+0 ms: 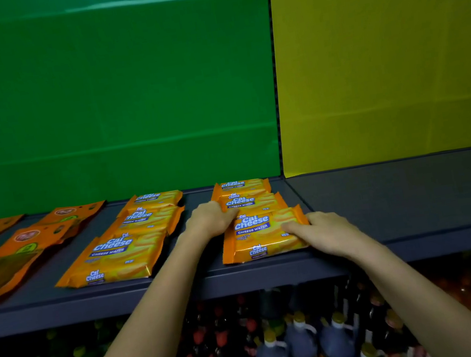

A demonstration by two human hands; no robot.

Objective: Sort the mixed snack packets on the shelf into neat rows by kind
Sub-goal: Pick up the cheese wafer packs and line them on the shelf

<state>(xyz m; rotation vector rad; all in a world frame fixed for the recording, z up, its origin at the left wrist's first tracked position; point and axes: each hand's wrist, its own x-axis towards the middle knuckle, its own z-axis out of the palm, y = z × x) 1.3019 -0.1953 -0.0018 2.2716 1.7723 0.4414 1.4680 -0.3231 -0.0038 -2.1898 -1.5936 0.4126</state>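
Cal Cheese packet [262, 235] at the shelf [183, 287] lip heads the right-hand row; the right hand [331, 232] presses straight fingers [293, 226] on its right edge while the left hand [211, 218] curls at its far-left corner, probably to square it. Whether the left fingers pinch it is hidden. Behind, two matching packets [250, 202] overlap rearward; leftward, the orange pouches [25, 249] are blurred, the outermost cut off.

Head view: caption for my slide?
Left hand and right hand touch the front Cal Cheese packet on the grey shelf.
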